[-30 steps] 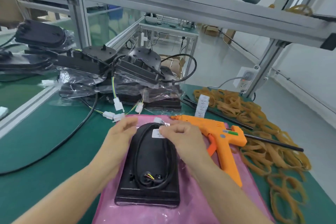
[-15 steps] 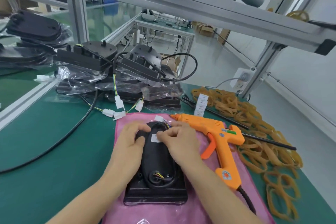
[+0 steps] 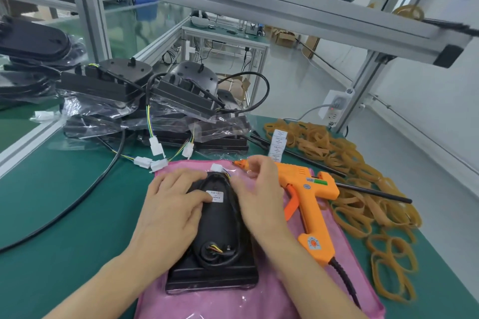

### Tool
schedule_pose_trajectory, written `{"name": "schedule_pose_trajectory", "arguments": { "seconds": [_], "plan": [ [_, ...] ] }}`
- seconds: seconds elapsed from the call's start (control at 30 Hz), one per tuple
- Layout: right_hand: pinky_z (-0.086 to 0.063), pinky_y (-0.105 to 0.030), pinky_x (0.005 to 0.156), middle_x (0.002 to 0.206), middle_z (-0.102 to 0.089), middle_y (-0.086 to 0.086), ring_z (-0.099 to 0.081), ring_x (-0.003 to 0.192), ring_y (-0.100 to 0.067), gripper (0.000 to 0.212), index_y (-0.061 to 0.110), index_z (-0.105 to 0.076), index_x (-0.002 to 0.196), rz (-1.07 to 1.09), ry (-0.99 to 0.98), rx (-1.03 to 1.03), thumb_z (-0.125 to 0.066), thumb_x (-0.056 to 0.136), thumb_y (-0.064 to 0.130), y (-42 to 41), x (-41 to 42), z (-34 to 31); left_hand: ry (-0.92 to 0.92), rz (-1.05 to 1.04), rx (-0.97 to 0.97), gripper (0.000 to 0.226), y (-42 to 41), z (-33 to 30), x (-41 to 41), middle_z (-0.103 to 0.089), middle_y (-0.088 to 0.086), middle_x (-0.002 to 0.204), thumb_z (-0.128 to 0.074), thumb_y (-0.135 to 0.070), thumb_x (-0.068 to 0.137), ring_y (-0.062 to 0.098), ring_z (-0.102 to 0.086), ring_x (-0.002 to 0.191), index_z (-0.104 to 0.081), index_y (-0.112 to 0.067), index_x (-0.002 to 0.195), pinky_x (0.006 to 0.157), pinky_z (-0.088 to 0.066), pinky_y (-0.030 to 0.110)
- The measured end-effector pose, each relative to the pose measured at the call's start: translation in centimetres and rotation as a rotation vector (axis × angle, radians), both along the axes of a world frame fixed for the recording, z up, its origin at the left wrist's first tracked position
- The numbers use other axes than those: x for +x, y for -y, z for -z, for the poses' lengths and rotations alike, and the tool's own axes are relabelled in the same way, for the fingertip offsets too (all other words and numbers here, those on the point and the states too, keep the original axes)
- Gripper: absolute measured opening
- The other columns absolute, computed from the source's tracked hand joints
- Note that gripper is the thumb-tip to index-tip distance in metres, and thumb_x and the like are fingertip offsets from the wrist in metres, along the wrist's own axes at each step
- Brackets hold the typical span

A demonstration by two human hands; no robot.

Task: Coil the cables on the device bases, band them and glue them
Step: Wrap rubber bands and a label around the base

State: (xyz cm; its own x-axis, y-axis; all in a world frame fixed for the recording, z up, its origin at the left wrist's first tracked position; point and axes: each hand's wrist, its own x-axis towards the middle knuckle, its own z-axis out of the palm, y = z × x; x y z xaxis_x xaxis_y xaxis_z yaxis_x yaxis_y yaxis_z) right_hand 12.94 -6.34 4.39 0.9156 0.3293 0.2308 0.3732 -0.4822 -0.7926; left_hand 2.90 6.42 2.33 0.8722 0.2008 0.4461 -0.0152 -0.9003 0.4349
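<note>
Pressing down on the black device base point(image 3: 220, 225), the left hand point(image 3: 171, 204) lies flat with straight fingers across the base's left flank, its fingertips reaching the white label point(image 3: 214, 195); this hold appears meant to pin the coiled black cable point(image 3: 215, 259) in its track and stop the base sliding. The right hand point(image 3: 255, 189) rests along the base's right edge with relaxed, slightly bent fingers near the white connector point(image 3: 216, 168) at the far end; whether it pinches the connector leads cannot be told. The base sits on a pink cloth point(image 3: 337, 290), which likely protects the bench point(image 3: 64, 228) and the part's face. The cable loop runs round the raised oval of the base, with coloured wires showing at its near end. No band is visible on the coil, so banding and gluing seem not yet done. Just beside the right hand lies the orange glue gun point(image 3: 308, 194), nozzle pointing toward the connector, its cord trailing off the near edge of the cloth. Beyond the gun, a loose heap of rubber bands point(image 3: 363, 189) spreads toward the bench's right edge, within easy reach. Behind the cloth, a stack of bagged bases point(image 3: 155, 101) with dangling connectors crowds the far side. Open green surface remains to the left, crossed only by one black lead point(image 3: 85, 189).
</note>
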Motion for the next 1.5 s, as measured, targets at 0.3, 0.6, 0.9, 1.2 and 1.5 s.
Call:
{"name": "schedule_pose_trajectory", "arguments": {
  "seconds": [0.3,0.6,0.9,1.2,1.5],
  "plan": [
    [-0.043,-0.03,0.078,0.111,-0.068,-0.003,-0.058,0.098,-0.02,0.023,0.018,-0.069,0.1,0.289,0.032,-0.544,-0.048,0.096,0.012,15.5,8.5,-0.4,-0.185,0.204,-0.138,0.063,-1.1,0.0,0.4,-0.045,-0.04,0.128,-0.022,-0.069,0.075,-0.014,-0.021,0.136,-0.06,-0.043,0.118,0.116,-0.003,0.02],
    [-0.042,-0.031,0.077,0.101,-0.054,0.002,-0.052,0.096,-0.019,0.022,0.023,-0.069,0.083,0.187,0.272,-0.982,-0.056,0.086,0.041,17.6,7.9,1.1,0.048,0.135,-0.333,0.027,0.2,-1.1,1.0,-0.066,-0.027,0.107,-0.066,-0.004,0.086,-0.013,-0.052,0.109,-0.074,-0.029,0.089,0.093,-0.029,-0.002],
    [-0.032,-0.029,0.052,0.061,-0.057,0.007,-0.051,0.061,-0.008,0.037,0.024,-0.056,0.056,0.22,0.273,-0.386,-0.059,0.09,0.038,15.8,5.4,-3.1,0.126,-0.012,-0.462,0.028,0.6,-3.3,0.5,-0.066,-0.014,0.105,-0.062,0.002,0.088,0.005,-0.056,0.109,-0.073,-0.024,0.091,0.098,-0.038,0.024],
    [-0.04,-0.025,0.051,0.056,-0.051,-0.005,-0.047,0.049,-0.016,0.017,0.011,-0.058,0.073,-0.487,-0.556,0.609,-0.053,0.09,0.014,6.5,0.3,-5.9,-0.028,0.438,-0.59,0.046,5.0,-5.9,4.8,-0.065,-0.009,0.088,-0.055,0.008,0.09,0.019,-0.056,0.073,-0.059,-0.027,0.12,0.071,-0.045,0.03],
    [-0.051,-0.018,0.044,0.104,-0.074,0.001,-0.068,0.055,-0.014,0.033,0.019,-0.063,0.119,-0.459,-0.559,0.565,-0.054,0.094,0.001,5.6,3.2,-5.1,0.002,-0.098,-0.727,0.023,-0.8,-4.1,4.1,-0.065,-0.005,0.073,-0.064,-0.001,0.087,0.009,-0.054,0.065,-0.069,-0.024,0.085,0.064,-0.043,0.022]
  ]
}}
